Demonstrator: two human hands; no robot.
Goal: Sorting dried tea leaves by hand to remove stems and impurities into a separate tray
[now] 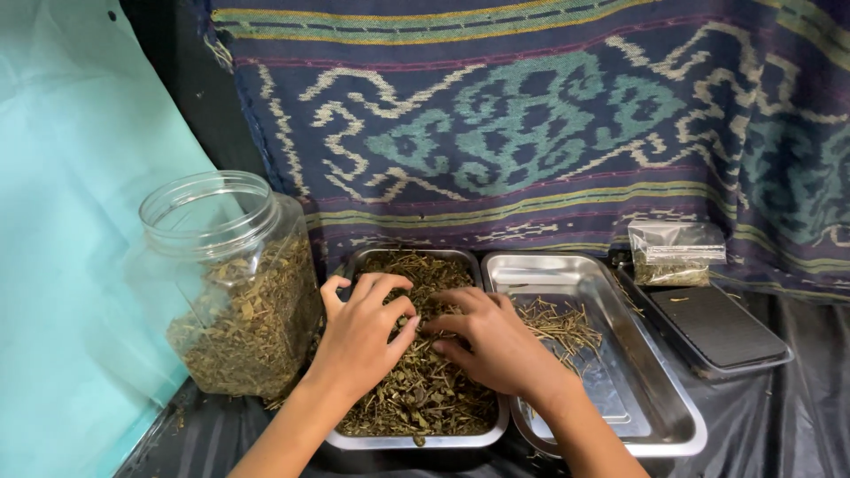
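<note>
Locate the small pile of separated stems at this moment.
In the head view, the stems lie in the right-hand steel tray, just right of the right hand.

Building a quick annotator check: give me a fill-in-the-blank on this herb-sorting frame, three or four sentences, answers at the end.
1. Both the left hand and the right hand rest in the steel tray full of dried ____.
2. The second steel tray, on the right, holds a small pile of thin ____.
3. The clear plastic jar stands to the ____ of the trays.
4. The jar has no ____ on it.

Answers: leaves; stems; left; lid
</note>
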